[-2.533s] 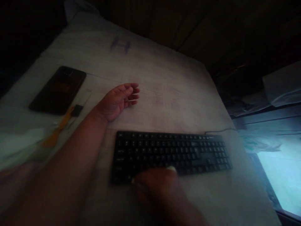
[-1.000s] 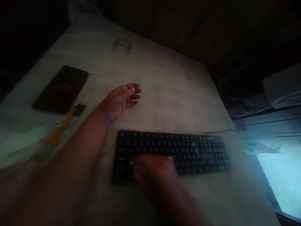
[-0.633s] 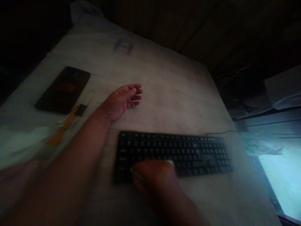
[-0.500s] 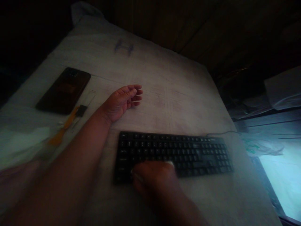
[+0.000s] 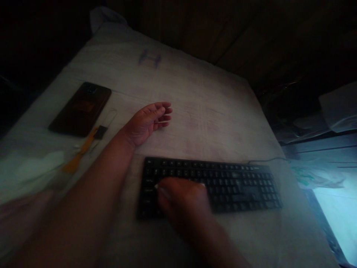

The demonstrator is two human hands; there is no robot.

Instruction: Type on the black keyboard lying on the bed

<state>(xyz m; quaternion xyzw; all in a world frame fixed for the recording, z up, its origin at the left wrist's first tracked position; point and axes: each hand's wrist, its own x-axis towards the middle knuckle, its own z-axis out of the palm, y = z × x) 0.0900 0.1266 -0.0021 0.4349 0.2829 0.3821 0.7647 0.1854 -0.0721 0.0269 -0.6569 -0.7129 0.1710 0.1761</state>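
A black keyboard [image 5: 223,182] lies across a pale cloth-covered surface [image 5: 200,96]. My right hand [image 5: 182,199] rests on the keyboard's left half, knuckles up and fingers closed. Small white bits show at its left edge and far edge, and I cannot make out what they belong to. My left hand [image 5: 147,121] lies on the cloth just beyond the keyboard's far left corner. It rests on its side with the fingers loosely stretched and apart, holding nothing. My left forearm runs down past the keyboard's left end.
A dark phone [image 5: 80,108] lies at the far left, with a small black piece on an orange strap [image 5: 83,149] beside it. A thin cable [image 5: 264,160] leaves the keyboard's far right corner. A bright pale area [image 5: 337,208] glows beyond the right edge. The surroundings are dark.
My right hand has slid from the keyboard's near edge up onto its middle rows. My left hand has stayed where it was. The view has shifted slightly.
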